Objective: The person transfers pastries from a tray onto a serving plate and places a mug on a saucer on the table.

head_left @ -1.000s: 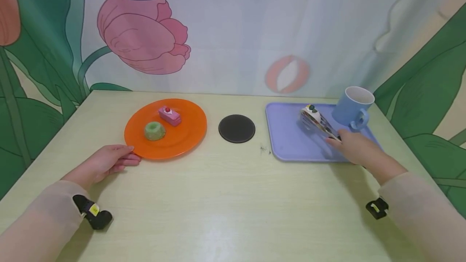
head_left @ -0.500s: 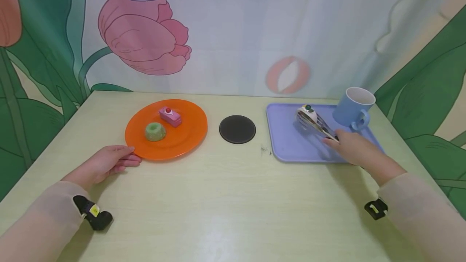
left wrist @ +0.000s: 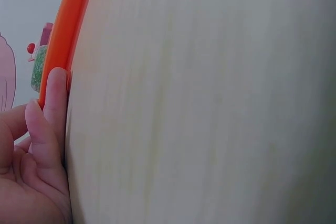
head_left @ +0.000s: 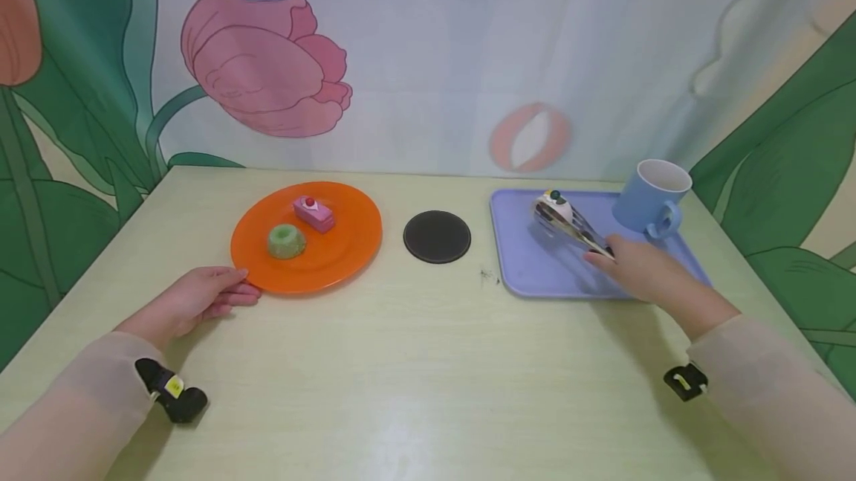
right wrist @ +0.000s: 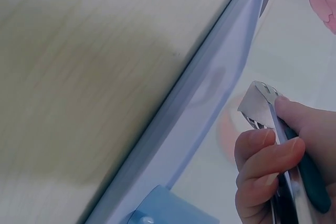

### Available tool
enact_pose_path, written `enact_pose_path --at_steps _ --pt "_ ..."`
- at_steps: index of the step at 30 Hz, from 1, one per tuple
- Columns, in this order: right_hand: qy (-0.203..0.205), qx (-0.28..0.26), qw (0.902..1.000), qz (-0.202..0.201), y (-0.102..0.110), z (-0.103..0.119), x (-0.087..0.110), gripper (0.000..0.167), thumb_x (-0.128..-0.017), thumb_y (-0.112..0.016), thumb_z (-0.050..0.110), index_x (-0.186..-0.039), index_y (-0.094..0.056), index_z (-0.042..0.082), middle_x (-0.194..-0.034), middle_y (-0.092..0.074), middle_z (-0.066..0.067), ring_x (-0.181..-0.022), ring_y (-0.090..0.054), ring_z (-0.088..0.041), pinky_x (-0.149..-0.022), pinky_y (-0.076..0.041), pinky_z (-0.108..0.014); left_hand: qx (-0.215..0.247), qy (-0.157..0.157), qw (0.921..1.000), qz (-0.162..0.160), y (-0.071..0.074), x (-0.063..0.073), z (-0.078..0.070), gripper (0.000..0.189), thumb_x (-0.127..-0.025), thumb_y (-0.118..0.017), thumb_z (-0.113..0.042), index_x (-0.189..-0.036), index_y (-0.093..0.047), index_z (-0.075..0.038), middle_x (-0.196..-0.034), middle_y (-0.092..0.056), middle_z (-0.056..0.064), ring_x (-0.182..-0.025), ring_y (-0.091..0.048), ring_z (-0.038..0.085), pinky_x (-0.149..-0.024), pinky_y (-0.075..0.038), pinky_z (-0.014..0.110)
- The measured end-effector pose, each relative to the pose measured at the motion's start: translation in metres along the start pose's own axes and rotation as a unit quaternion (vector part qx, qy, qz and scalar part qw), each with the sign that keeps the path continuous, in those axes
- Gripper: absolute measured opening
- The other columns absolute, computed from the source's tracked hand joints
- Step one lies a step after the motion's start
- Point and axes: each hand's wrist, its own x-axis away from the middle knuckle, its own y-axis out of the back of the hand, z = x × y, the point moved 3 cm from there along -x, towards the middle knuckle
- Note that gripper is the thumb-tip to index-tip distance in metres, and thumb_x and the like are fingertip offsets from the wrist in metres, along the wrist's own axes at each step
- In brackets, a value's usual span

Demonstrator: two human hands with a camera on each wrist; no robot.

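My left hand [head_left: 190,299] pinches the near left rim of an orange plate [head_left: 344,254], thumb on the edge and fingers below; the left wrist view shows fingertips right at the rim. On the plate lie a green ring-shaped cake [head_left: 286,241] and a pink toy cake slice [head_left: 314,215] with a red berry. My right hand [head_left: 645,269] grips metal tongs [head_left: 580,234] with dark handle parts. Between the tongs' tips is a white cake piece [head_left: 558,204] with green and yellow topping, held above the lavender tray [head_left: 535,284]; the right wrist view shows the piece's white side [right wrist: 254,103].
A light blue mug [head_left: 645,202] stands on the tray's back right corner. Between plate and tray lies a black round coaster [head_left: 437,236]. Behind the pale table [head_left: 401,377] hangs a curtain [head_left: 428,57] printed with flowers and leaves.
The right hand has moved a little to the left, carrying the tongs and the white cake piece over the tray. The left hand and plate stay in place.
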Motion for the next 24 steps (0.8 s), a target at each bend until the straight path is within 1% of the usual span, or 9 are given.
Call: enact_pose_path --at_steps 8,20,24 --pt "0.008 -0.001 1.0000 -0.003 0.002 0.007 0.000 0.052 -0.096 -0.038 0.051 -0.096 -0.045 0.000 -0.068 -0.044 -0.006 -0.063 -0.046 -0.022 -0.051 -0.034 -0.032 -0.001 0.005 1.0000 0.000 0.000 0.001 -0.001 0.055 -0.100 -0.039 -0.036 -0.134 -0.037 0.008 -0.092 -0.070 -0.003 -0.085 -0.066 0.006 -0.064 -0.049 0.016" --pt "0.014 0.001 0.9999 -0.001 0.002 0.012 -0.001 0.054 -0.095 -0.037 0.054 -0.098 -0.045 0.000 -0.069 -0.044 -0.007 -0.064 -0.046 -0.022 -0.052 -0.035 -0.032 0.001 0.006 1.0000 -0.003 -0.001 0.001 -0.001 0.056 -0.100 -0.039 -0.037 -0.135 -0.036 0.007 -0.093 -0.069 -0.003 -0.086 -0.066 0.006 -0.066 -0.049 0.017" --pt "0.017 0.010 0.9998 0.000 0.002 0.016 -0.002 0.051 -0.096 -0.039 0.051 -0.098 -0.044 0.000 -0.069 -0.044 -0.007 -0.064 -0.046 -0.023 -0.052 -0.036 -0.033 0.002 0.006 1.0000 -0.004 0.000 0.001 0.000 0.056 -0.100 -0.040 -0.037 -0.135 -0.036 0.006 -0.093 -0.069 -0.003 -0.086 -0.066 0.006 -0.065 -0.048 0.017"
